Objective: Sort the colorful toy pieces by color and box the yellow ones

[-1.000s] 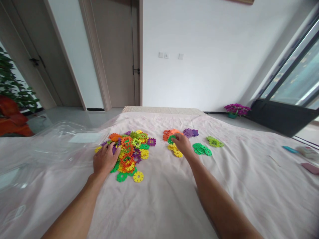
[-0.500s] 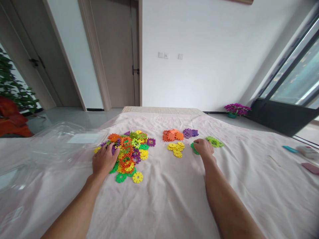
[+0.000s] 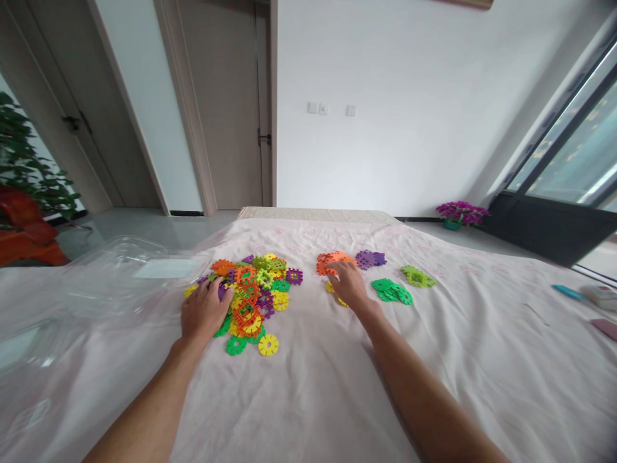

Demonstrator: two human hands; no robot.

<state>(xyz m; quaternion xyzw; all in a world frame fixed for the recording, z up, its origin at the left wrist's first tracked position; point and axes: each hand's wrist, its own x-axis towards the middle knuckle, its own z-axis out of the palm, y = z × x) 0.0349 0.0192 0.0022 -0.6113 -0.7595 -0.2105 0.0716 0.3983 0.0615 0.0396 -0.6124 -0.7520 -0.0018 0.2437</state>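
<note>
My left hand [image 3: 203, 310] rests on the left edge of a mixed pile of plastic interlocking pieces [image 3: 247, 292], fingers stretched over it near a purple piece [image 3: 222, 290]. Square window-like pieces and slotted discs in orange, yellow, green and purple make up the heap. Over the small yellow disc group [image 3: 330, 287] hovers my right hand [image 3: 350, 283], fingers apart with nothing seen in them, and it hides most of those discs. Just beyond its fingertips sit orange pieces [image 3: 326, 262]. Purple pieces [image 3: 367, 258], green discs [image 3: 391, 290] and light green pieces [image 3: 417, 276] form separate groups to the right.
Clear plastic containers [image 3: 130, 273] stand at the left on the pale cloth [image 3: 308, 386]. On the far right lie a blue item [image 3: 569, 292], a whitish block [image 3: 600, 296] and a pinkish flat item [image 3: 606, 329]. A thin stick [image 3: 536, 314] is nearer.
My right hand has moved left from the green discs to above the yellow ones, leaving the green group uncovered. My left hand stays on the mixed pile.
</note>
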